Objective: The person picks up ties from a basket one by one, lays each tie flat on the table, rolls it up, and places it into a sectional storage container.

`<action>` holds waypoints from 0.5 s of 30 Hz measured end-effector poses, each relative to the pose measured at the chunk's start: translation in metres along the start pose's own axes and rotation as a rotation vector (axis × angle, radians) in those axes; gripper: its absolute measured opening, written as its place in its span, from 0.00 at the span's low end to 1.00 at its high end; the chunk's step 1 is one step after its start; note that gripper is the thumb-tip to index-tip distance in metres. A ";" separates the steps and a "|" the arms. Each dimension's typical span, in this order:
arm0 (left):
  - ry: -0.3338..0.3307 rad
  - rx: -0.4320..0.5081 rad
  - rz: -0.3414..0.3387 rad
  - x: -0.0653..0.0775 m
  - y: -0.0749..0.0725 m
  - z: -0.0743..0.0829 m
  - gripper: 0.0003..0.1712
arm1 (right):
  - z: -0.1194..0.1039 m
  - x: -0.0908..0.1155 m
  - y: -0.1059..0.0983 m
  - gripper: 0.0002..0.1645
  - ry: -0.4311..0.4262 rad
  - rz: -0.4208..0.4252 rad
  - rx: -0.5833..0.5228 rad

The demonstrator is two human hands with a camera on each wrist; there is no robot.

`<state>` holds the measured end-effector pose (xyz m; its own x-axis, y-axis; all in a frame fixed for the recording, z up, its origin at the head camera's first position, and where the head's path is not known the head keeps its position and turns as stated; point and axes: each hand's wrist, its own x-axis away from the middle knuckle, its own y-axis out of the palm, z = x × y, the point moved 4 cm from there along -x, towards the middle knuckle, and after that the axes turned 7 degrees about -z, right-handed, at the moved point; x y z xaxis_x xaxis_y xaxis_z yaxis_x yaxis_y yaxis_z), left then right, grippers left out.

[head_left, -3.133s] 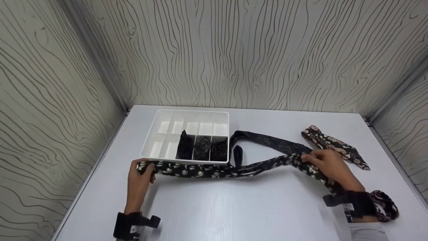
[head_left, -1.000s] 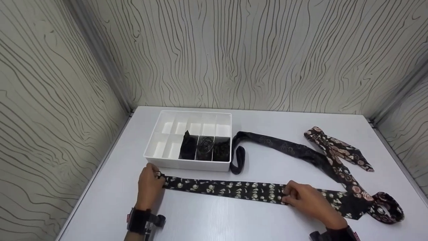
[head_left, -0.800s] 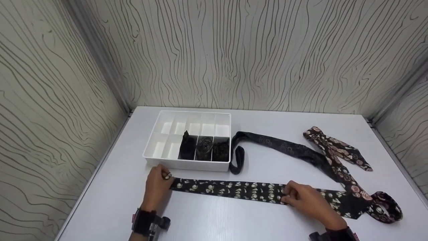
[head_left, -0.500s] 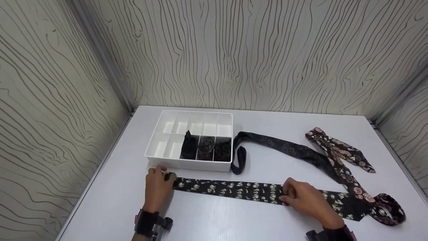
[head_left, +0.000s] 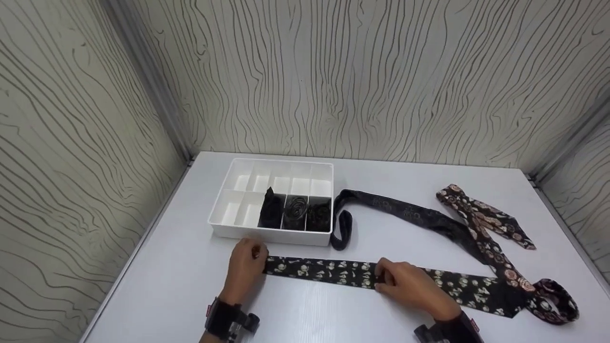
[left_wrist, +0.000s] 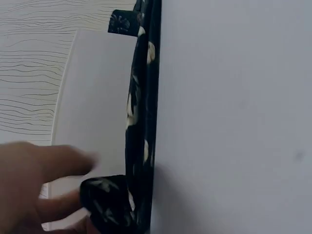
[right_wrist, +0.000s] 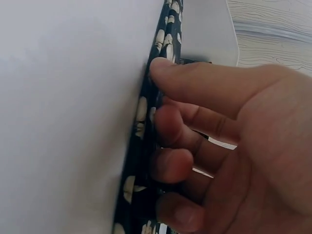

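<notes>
A black necktie with a pale print lies stretched across the white table in the head view. At its left end my left hand holds a small roll of the tie. The left wrist view shows this rolled end with thumb and fingers around it, the forefinger blurred. Further right, my right hand pinches the tie across its width. In the right wrist view its thumb presses on the tie's edge and the other fingers are curled. The tie's wide pointed end lies flat beyond the right hand.
A white divided tray stands behind the tie, with dark rolled ties in several front compartments. A dark tie lies looped beside it. A rose-patterned tie lies at the right, touching the black tie's wide end.
The tie, earlier lifted and stretched in front of the tray, now lies flat. My left hand has moved right with its end, now rolled. My right hand has shifted left along it.
</notes>
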<state>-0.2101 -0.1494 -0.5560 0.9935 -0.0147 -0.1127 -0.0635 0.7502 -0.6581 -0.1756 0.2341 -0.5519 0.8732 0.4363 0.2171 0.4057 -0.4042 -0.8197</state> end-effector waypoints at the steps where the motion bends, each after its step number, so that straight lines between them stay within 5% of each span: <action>1: -0.002 -0.001 0.006 0.001 0.000 0.000 0.07 | 0.000 0.000 0.000 0.15 0.002 -0.006 -0.005; 9: -0.092 -0.050 -0.019 0.006 0.004 -0.002 0.18 | -0.017 -0.010 0.002 0.09 -0.027 0.012 -0.005; 15: 0.050 -0.018 -0.022 0.002 0.017 0.010 0.21 | -0.034 -0.020 0.008 0.17 -0.108 0.001 0.002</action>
<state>-0.2080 -0.1303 -0.5599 0.9887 -0.0648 -0.1349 -0.0437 0.7373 -0.6742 -0.1809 0.1946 -0.5444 0.8392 0.5204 0.1577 0.4044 -0.4034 -0.8208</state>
